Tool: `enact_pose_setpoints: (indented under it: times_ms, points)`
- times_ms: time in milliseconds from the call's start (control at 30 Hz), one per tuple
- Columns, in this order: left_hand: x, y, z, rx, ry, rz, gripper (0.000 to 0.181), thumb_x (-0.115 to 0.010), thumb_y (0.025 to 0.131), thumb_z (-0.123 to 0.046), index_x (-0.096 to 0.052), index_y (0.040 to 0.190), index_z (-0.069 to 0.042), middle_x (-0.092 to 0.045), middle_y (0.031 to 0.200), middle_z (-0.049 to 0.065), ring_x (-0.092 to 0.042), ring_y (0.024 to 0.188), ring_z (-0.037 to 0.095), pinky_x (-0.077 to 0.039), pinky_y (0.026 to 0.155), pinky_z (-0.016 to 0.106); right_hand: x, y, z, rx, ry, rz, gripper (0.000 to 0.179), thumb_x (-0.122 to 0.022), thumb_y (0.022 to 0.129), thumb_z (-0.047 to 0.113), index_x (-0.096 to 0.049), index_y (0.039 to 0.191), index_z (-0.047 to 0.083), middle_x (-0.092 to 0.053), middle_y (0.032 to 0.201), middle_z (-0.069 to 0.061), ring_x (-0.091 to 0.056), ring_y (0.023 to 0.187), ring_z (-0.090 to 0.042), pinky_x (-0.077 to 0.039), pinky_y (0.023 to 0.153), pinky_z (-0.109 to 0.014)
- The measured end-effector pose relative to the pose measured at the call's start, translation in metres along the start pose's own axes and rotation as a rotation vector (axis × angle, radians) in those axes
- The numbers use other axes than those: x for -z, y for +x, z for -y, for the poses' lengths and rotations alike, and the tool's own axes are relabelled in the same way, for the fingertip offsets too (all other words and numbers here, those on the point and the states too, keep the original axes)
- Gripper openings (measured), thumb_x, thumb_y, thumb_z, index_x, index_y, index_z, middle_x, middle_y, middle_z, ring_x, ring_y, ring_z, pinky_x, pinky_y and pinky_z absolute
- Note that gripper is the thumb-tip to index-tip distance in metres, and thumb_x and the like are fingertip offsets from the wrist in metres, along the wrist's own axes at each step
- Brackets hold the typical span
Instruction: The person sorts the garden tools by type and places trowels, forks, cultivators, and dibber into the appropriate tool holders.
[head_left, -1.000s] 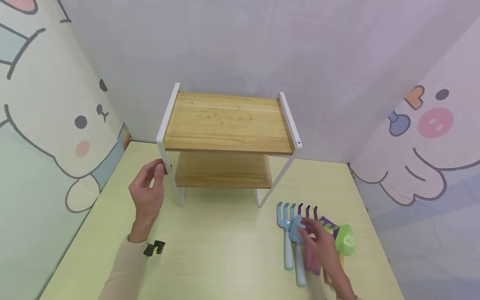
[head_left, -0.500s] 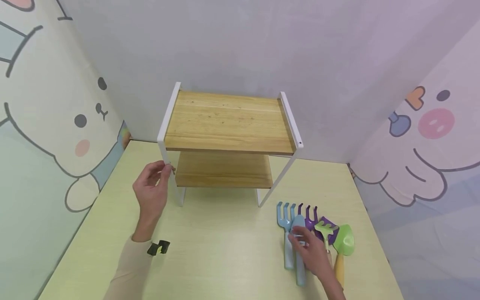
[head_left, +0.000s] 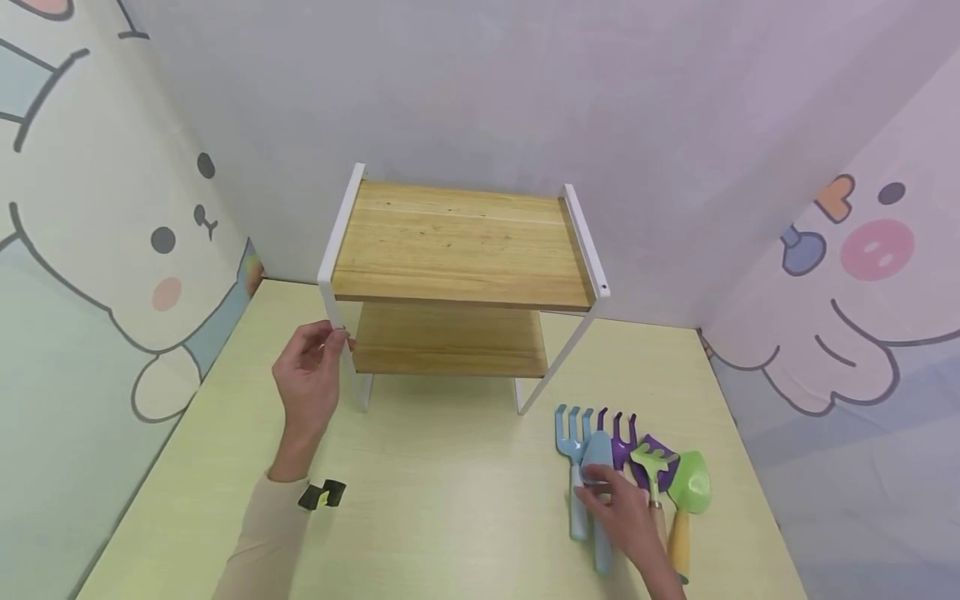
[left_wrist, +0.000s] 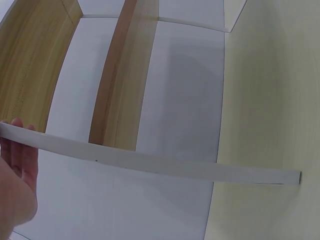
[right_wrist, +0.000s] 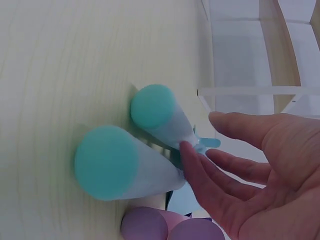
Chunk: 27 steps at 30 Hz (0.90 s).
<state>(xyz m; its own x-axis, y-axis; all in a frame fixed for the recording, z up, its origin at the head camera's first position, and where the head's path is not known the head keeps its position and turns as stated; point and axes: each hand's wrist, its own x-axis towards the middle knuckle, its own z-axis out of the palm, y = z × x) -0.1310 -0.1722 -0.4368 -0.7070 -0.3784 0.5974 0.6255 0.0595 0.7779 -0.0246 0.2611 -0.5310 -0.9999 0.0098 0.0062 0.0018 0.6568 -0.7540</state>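
My left hand [head_left: 309, 379] grips the white front-left leg of a two-tier wooden shelf [head_left: 461, 246]. In the left wrist view its fingers [left_wrist: 29, 162] reach behind the white metal leg [left_wrist: 150, 162]. Over on the right, my right hand [head_left: 626, 512] hovers low above a light blue trowel [head_left: 597, 450] and beside a light blue hand fork [head_left: 573, 450]. The right wrist view shows its thumb [right_wrist: 240, 125] apart from the fingers, with fingertips right by the necks of the two turquoise-capped handles [right_wrist: 107, 162]. Part of the trowel handle is hidden under this hand.
Right of the blue tools lie a purple hand fork [head_left: 621, 448], a purple trowel [head_left: 666, 450], a green hand rake [head_left: 651, 458] and a green trowel [head_left: 690, 483] with a yellow handle, close together. A grey wall stands behind the shelf; cartoon-printed walls flank the table [head_left: 450, 517].
My right hand has moved left and toward me, from over the purple tools to the blue ones. My left hand has shifted slightly right, its fingertips closing on the shelf leg.
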Motion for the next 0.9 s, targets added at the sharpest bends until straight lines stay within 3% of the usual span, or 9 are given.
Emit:
enact_pose_setpoints:
  times_ms: [400,667,900]
  points:
    - [-0.001,-0.001,0.001,0.019,-0.006,-0.015,0.018,-0.066,0.097,0.005,-0.06,0.106,0.02,-0.07,0.092,0.001,-0.067,0.079,0.011,-0.059,0.085,0.021,0.002,0.004,0.011,-0.165,-0.155,0.091,0.039,-0.088,0.081,0.011,-0.07,0.112,-0.003,-0.073,0.104,-0.011,-0.071,0.088,-0.022,-0.061,0.071,-0.031]
    - [-0.002,-0.003,0.003,0.014,0.029,-0.026,0.027,-0.069,0.099,-0.006,-0.061,0.106,0.019,-0.069,0.094,0.006,-0.068,0.078,0.011,-0.06,0.082,0.021,-0.001,0.003,0.016,-0.189,-0.183,0.117,0.045,-0.088,0.081,0.015,-0.067,0.116,-0.004,-0.073,0.098,-0.011,-0.07,0.086,-0.023,-0.06,0.072,-0.035]
    - [-0.003,-0.004,0.004,0.016,-0.019,-0.038,0.021,-0.066,0.098,0.003,-0.06,0.105,0.021,-0.07,0.093,0.006,-0.067,0.078,0.011,-0.06,0.081,0.021,-0.011,0.002,0.021,-0.194,-0.16,0.106,0.049,-0.089,0.081,0.02,-0.062,0.112,-0.008,-0.075,0.092,-0.018,-0.073,0.085,-0.03,-0.061,0.068,-0.038]
